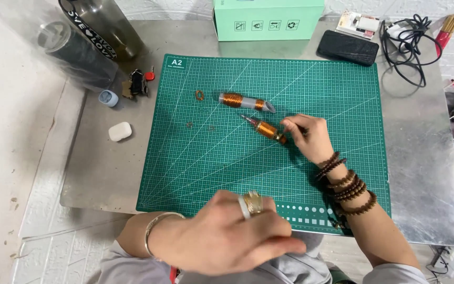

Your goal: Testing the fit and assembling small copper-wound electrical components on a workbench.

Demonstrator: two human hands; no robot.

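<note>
On the green cutting mat (342, 105), my right hand (307, 138) pinches the end of a copper-wound coil piece (265, 128) with a pointed tip aiming up-left. A second copper-wound coil on a clear tube (245, 101) lies just above it, untouched. My left hand (226, 235), with rings and a metal bangle, hovers near the mat's front edge, fingers curled and pointing right; whether it holds anything is hidden. A small copper wire ring (199, 95) lies to the left of the tube coil. Bead bracelets wrap my right wrist.
A mint green box (267, 20) stands at the back. Right of it lie a black case (348, 47) and a black cable (404, 47). A dark bottle (103, 29), keys (137, 84) and a white earbud case (120, 131) sit left, on the metal table (426, 173).
</note>
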